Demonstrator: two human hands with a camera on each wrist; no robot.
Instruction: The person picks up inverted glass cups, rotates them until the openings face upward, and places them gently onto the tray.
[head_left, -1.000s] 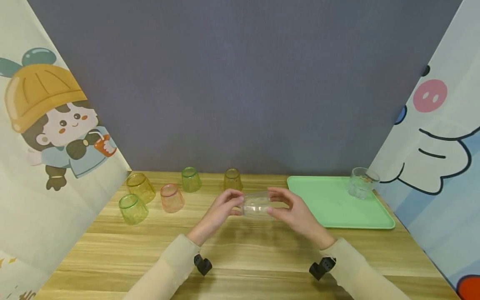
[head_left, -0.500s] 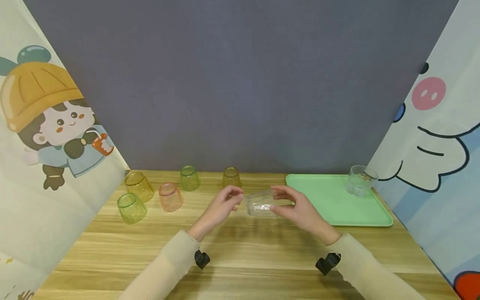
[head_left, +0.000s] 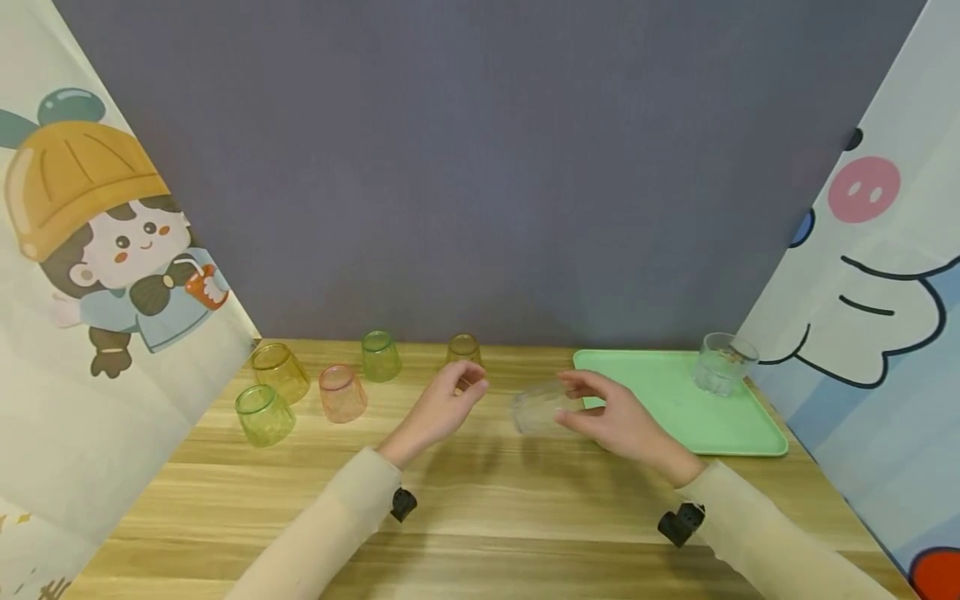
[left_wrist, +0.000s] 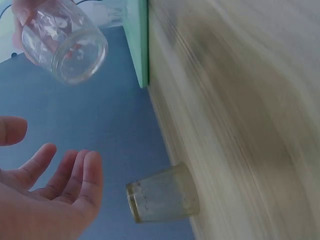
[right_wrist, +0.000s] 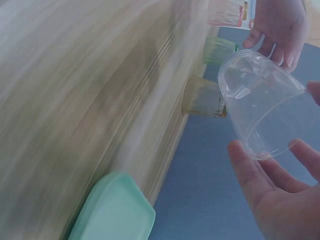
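The right hand (head_left: 611,421) holds a clear cup (head_left: 538,407) on its side above the wooden table (head_left: 480,500), fingers and thumb curled round it — in the head view the cup is faint and blurred, its outline hard to trace. It sits between the hands, just left of the green tray (head_left: 675,408). The left hand (head_left: 442,408) hangs empty with loosely bent fingers, apart from the cup. An amber cup (head_left: 463,350) stands upside down behind it, partly hidden by the fingers. Both wrist views blur the tabletop — the tray is cut off in each.
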